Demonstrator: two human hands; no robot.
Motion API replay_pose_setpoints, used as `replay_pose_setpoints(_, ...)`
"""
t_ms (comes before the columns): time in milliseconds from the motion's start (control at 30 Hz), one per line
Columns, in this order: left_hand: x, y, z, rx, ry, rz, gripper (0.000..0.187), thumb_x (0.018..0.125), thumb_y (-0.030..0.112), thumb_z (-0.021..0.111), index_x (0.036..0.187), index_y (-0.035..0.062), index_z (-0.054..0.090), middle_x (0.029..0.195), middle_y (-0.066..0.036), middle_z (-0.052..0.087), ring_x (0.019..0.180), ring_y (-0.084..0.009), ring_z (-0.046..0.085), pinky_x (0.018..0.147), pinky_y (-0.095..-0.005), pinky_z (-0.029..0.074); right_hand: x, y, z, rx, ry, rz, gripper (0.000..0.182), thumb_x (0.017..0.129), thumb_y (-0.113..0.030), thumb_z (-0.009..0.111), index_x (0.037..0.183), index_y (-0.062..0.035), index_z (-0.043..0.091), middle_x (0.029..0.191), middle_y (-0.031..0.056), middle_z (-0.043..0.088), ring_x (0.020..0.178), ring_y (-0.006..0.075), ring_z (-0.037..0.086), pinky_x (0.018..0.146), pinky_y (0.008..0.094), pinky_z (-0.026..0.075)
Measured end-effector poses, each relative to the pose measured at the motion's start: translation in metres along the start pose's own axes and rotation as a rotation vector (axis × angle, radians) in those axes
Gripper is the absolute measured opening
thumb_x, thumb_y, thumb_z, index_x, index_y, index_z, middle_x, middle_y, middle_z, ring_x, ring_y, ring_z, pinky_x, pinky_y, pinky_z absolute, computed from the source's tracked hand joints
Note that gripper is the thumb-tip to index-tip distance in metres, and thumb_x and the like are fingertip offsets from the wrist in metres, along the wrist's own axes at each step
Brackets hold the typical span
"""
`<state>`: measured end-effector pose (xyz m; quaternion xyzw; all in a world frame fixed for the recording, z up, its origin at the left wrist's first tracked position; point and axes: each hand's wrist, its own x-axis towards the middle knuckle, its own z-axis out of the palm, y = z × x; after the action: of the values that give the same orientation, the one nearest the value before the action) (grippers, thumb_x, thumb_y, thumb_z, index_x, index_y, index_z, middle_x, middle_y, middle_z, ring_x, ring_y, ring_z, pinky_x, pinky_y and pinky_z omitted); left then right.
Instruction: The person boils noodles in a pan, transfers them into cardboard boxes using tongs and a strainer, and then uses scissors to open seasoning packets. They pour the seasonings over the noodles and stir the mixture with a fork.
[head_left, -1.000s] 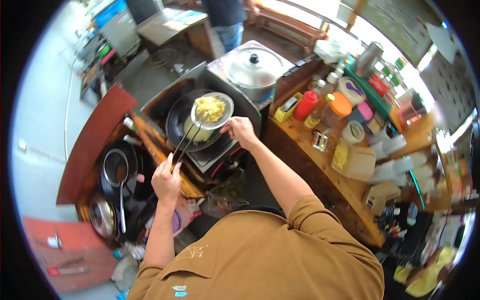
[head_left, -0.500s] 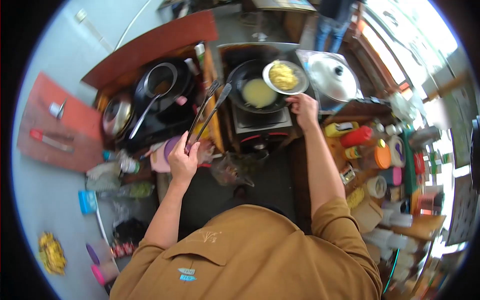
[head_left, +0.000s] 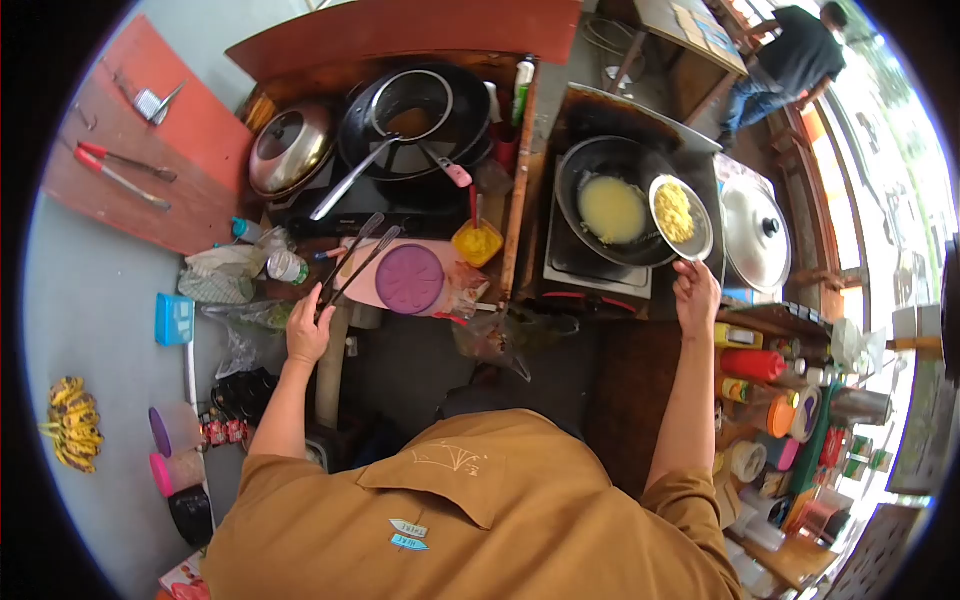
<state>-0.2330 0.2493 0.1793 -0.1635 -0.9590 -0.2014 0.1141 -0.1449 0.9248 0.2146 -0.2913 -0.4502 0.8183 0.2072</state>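
My left hand [head_left: 308,328] is closed around metal tongs [head_left: 386,241], whose spread tips hover over the pink board [head_left: 365,258] beside a round purple lid [head_left: 411,279]. My right hand [head_left: 697,292] grips the handle of a round strainer [head_left: 705,236]. Yellow food in small pieces [head_left: 674,211], perhaps noodles, fills the strainer's bowl. The strainer sits over the right rim of a black wok [head_left: 573,185]. Pale yellow liquid [head_left: 612,209] lies in the bottom of that wok, which rests on a stove [head_left: 597,276].
A second dark wok [head_left: 365,130] on the left holds a ladle-like strainer [head_left: 368,174]. Near it stands a lidded pot [head_left: 292,150]. A yellow container [head_left: 477,243] is by the divider. To the right are a domed lid [head_left: 750,240] and shelved bottles [head_left: 752,363]. A person [head_left: 795,60] stands farther back.
The view has turned, so the stoves appear farther right. My left hand has lowered the tongs from beside the wok to over the pink board. The strainer stays at the wok's right rim.
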Motion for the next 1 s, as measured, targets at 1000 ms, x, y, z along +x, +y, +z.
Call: replay_pose_setpoints(1000,0.128,0.026,-0.185,0.598,0.430,0.180,0.028,0.073,0.003,0.064,0.099,0.0064,0.057,0.093,-0.010,0.060,0.094,-0.0308,0.057,0.084,-0.0447,0.043,0.037,0.008,-0.025,-0.064,-0.064,-0.037,0.020,0.099,-0.022,0.057,0.095,-0.0025,0.061,0.081,0.0106,0.069,0.048,0.0055,0.042,0.040,0.0193,0.030)
